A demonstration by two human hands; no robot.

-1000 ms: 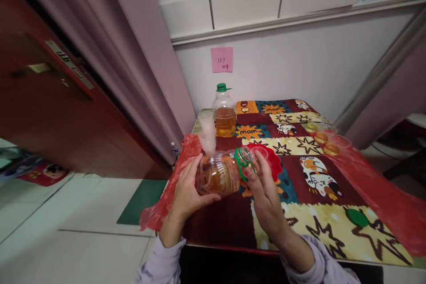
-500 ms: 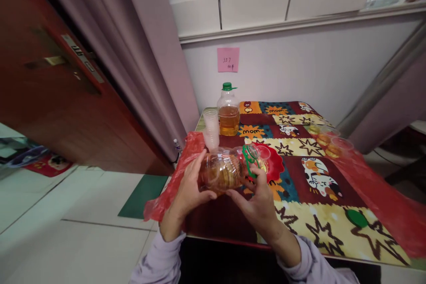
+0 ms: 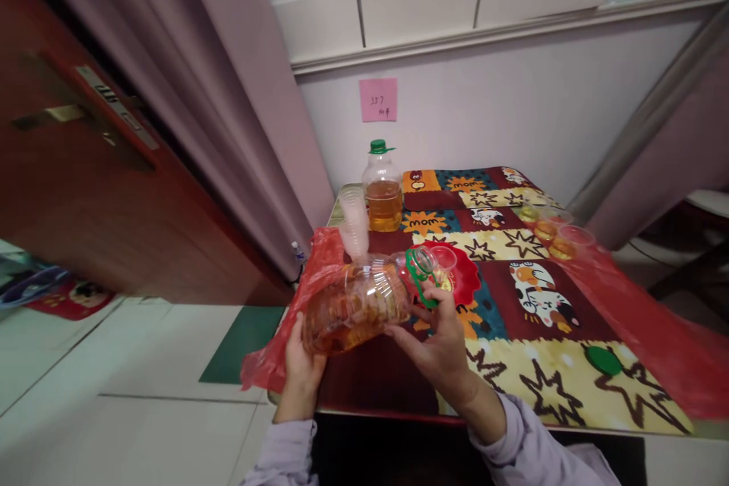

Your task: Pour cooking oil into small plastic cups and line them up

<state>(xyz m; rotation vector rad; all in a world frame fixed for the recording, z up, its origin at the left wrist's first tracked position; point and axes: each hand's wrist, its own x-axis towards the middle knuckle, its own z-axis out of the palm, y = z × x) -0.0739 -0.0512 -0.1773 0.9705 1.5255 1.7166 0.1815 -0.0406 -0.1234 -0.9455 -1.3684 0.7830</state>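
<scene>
I hold a large clear plastic jug (image 3: 356, 304) of amber liquid on its side over the table's near left corner. My left hand (image 3: 303, 364) cups its base from below, fingers closed on it. My right hand (image 3: 438, 342) grips the neck by the green handle ring (image 3: 420, 277). The uncapped mouth points right, close to a small clear cup (image 3: 444, 260) standing on a red plate (image 3: 468, 281). I cannot tell whether liquid is flowing.
A second jug with a green cap (image 3: 383, 194) and a stack of clear cups (image 3: 354, 231) stand at the back left. Several filled cups (image 3: 555, 235) sit at the right edge. A green cap (image 3: 604, 359) lies on the patterned cloth (image 3: 547, 364). A red door (image 3: 85, 190) is left.
The jug's base has dropped lower and toward me, tilting the mouth upward more. My left hand slid from the jug's side to under its base.
</scene>
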